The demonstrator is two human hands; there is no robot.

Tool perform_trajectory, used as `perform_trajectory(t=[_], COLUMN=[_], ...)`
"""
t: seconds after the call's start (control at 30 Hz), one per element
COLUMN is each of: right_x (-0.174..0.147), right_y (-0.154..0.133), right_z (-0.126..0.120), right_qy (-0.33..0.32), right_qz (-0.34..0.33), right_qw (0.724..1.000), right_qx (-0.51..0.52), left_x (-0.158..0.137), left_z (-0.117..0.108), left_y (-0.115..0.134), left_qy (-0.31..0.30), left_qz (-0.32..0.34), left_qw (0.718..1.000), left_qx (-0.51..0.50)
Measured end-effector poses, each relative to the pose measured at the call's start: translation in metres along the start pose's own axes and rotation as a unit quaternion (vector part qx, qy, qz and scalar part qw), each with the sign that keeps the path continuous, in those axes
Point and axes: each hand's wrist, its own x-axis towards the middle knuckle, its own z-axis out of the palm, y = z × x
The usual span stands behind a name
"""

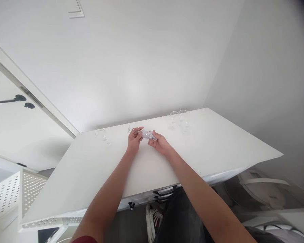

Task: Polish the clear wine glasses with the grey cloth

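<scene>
Item: clear glass [146, 134], lying sideways, held in the grip of left hand [134, 139] and right hand [160, 143] (both closed on it) above white desk [218, 145]; two glasses [178, 118] right of the grip.

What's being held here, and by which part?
A clear stemmed wine glass, lying sideways above the white table. The left hand pinches the stem end; the right hand grips the bowl end. The exact finger contact is too small to tell.

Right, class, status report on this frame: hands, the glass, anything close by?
Left hand and right hand both grip one wine glass, held sideways over white table. Two upright glasses right; another glass left.
</scene>
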Motion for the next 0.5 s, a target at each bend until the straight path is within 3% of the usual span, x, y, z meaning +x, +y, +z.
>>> perform_trajectory(t=[0.1,0.2,0.27,0.37,0.5], right_x=[0.0007,0.0023,0.0031,0.0027,-0.0001], right_y=[0.0008,0.0045,0.0072,0.0088,0.0046], right_z=[0.0000,0.0027,0.0047,0.0055,0.0014], right_qy=[-0.011,0.009,0.003,-0.022,-0.018], right_qz=[-0.050,-0.162,-0.193,-0.151,-0.049], right_qw=[0.994,0.960,0.945,0.960,0.994], right_qx=[-0.100,-0.228,-0.264,-0.233,-0.099], left_x=[-0.0007,0.0009,0.0026,0.0041,0.0036], left_z=[0.0029,0.0045,0.0036,0.0000,-0.0040], left_y=[-0.0003,-0.0030,-0.0048,-0.0052,-0.0031], left_qy=[-0.017,-0.007,0.004,0.021,0.015], left_qz=[0.004,-0.014,-0.017,-0.007,0.006], left_qw=[1.000,0.999,0.999,0.999,0.999], left_qx=[-0.025,-0.045,-0.044,-0.034,-0.030])
